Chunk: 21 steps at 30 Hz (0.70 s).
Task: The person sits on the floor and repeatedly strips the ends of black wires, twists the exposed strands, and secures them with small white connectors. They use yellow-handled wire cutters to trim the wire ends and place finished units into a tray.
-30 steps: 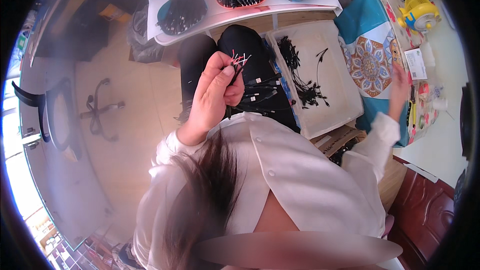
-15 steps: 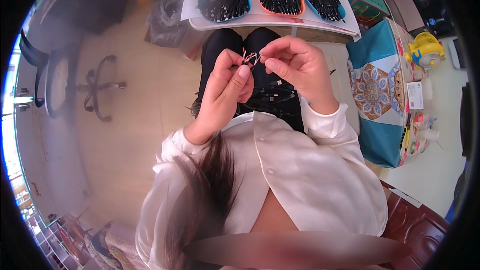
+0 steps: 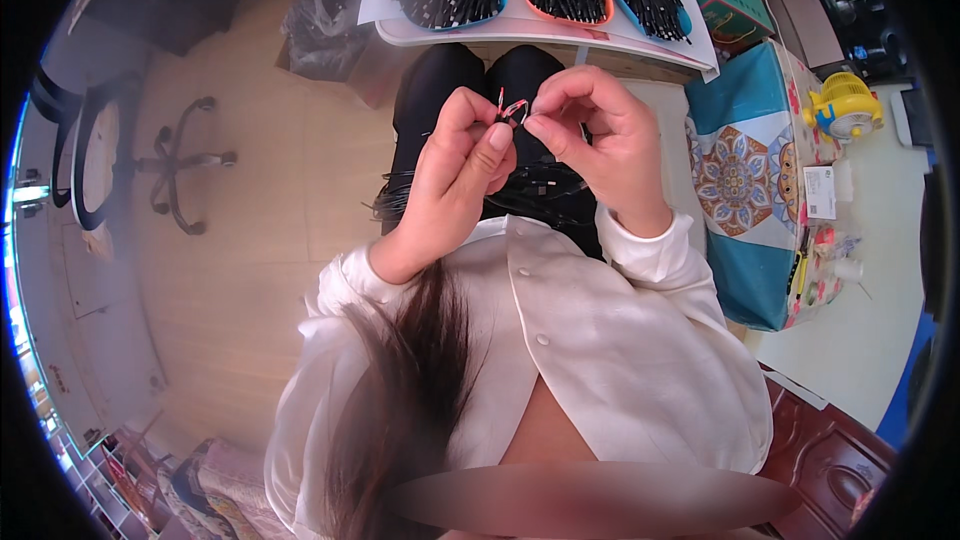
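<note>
- Shows fine red and white wires (image 3: 516, 107), splayed and bent, at slim black cable ends (image 3: 504, 120).
- Sits between both hands, above black trousers (image 3: 440, 72), with more black cables (image 3: 542, 181) lying below.
- Clamps the cable ends between thumb and forefinger of the left hand (image 3: 458, 155).
- Pinches a wire between thumb and forefinger of the right hand (image 3: 612, 145).
- Now places the right hand at the wires, versus beside the patterned cloth (image 3: 742, 180) one second earlier.

Left hand (image 3: 455, 162) pinching thin wires (image 3: 513, 109), right hand (image 3: 612, 143) close against them, black cables (image 3: 548, 180) across the lap (image 3: 425, 90), cable-filled trays (image 3: 572, 21) on the table (image 3: 697, 52)
</note>
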{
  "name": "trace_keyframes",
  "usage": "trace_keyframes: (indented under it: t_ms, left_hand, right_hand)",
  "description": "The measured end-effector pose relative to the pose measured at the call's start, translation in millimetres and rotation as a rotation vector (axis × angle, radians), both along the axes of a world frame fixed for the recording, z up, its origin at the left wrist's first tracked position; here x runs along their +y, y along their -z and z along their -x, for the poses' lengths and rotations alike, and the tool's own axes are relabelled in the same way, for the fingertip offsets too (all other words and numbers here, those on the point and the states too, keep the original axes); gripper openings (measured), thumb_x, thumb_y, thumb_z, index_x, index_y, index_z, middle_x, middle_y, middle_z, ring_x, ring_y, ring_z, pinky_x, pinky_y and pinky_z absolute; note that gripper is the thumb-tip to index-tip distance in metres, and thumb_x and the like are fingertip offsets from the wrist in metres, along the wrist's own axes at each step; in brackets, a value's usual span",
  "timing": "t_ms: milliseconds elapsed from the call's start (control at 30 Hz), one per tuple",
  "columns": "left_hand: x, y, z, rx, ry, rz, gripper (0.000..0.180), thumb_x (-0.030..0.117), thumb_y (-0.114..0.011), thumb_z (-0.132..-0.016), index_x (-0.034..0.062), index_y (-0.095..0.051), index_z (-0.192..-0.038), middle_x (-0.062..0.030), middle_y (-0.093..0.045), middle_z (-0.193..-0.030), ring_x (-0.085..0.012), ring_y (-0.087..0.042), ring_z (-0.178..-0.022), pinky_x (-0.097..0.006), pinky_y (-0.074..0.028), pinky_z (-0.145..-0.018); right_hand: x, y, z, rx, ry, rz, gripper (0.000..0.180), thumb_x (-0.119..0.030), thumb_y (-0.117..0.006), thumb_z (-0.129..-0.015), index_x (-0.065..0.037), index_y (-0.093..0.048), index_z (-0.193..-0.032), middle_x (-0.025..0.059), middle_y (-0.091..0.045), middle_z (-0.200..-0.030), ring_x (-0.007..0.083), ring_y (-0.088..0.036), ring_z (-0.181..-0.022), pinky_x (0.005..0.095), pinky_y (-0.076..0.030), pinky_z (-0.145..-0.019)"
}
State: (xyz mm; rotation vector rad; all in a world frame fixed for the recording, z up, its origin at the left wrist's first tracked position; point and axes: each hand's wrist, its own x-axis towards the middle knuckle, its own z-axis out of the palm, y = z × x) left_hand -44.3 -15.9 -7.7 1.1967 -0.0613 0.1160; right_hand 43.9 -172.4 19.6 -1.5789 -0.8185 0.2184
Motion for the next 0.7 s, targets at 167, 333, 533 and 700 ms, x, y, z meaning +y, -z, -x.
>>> trace_keyframes:
  t_ms: [167,333,533,700]
  left_hand:
    - [-4.9,7.5,-2.9,-0.122,-0.266,-0.301,0.011,0.008,-0.052,-0.098,0.0011,-0.043,-0.097,-0.0048,-0.052,-0.068,-0.0112,-0.046,-0.054,-0.026,-0.039,-0.049]
    - [-9.3,15.0,-10.9,-0.537,-0.563,-0.939,0.015,-0.004,-0.061,-0.086,-0.0032,-0.050,-0.096,-0.0155,-0.059,-0.078,-0.0339,-0.058,-0.059,-0.037,-0.046,-0.051]
    - [-4.6,13.7,-8.9,-0.152,-0.244,-0.395,0.010,0.007,-0.053,-0.097,-0.0003,-0.046,-0.098,-0.0074,-0.056,-0.072,-0.0144,-0.052,-0.059,-0.028,-0.044,-0.054]
    - [-4.4,6.7,-5.4,0.004,0.028,0.016,0.012,0.016,-0.044,-0.103,0.0053,-0.043,-0.099,0.0039,-0.039,-0.069,-0.0041,-0.028,-0.056,-0.020,-0.020,-0.048]
  right_hand:
    - [-1.6,-2.6,9.2,-0.063,0.137,0.131,0.016,0.004,-0.071,-0.080,-0.001,-0.058,-0.088,-0.0011,-0.060,-0.081,0.0004,-0.050,-0.067,0.0155,-0.038,-0.056]
    - [11.6,1.7,30.6,-0.239,0.358,0.106,0.017,0.003,-0.073,-0.077,-0.002,-0.057,-0.082,-0.0039,-0.059,-0.070,-0.0021,-0.046,-0.059,0.0151,-0.036,-0.050]
    - [-3.2,-5.8,16.4,0.216,0.106,-0.054,0.014,-0.003,-0.070,-0.083,-0.003,-0.058,-0.092,-0.0021,-0.062,-0.076,0.0017,-0.054,-0.065,0.0175,-0.044,-0.056]
    - [-11.2,-8.3,1.7,0.138,0.002,-0.081,0.021,0.001,-0.067,-0.086,-0.001,-0.060,-0.106,0.0005,-0.058,-0.089,0.0035,-0.052,-0.076,0.0165,-0.044,-0.063]
